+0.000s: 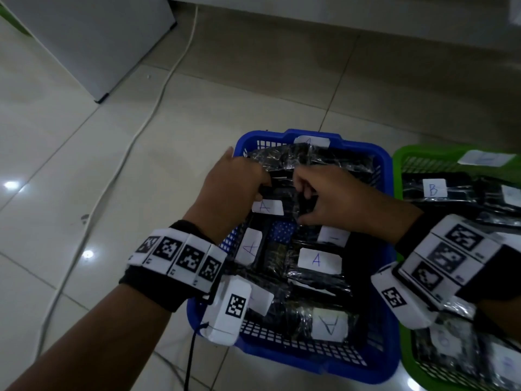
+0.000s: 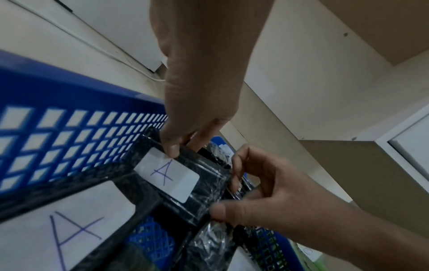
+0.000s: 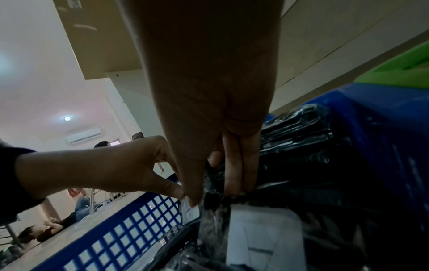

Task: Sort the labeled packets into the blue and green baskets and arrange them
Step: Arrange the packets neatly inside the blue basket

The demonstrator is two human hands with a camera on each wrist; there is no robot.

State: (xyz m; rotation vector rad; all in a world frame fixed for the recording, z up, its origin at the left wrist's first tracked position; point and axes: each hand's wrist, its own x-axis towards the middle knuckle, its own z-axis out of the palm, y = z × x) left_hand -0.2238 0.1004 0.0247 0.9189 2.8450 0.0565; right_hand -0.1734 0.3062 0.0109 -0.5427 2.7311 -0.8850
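both hands (image 1: 231, 190) grip A packet (image 1: 267, 206), flat in blue basket (image 1: 363, 371), long axis L-R

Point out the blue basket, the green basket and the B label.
blue basket (image 1: 310, 365): head view, near rim.
green basket (image 1: 417, 152): head view, far rim.
B label (image 1: 434, 188): head view, middle of the white sticker on a packet in the green basket.

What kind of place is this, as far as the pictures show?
Probably an indoor workroom or office. The baskets stand on a glossy tiled floor, a white cable runs across it, and an air conditioner hangs on the wall.
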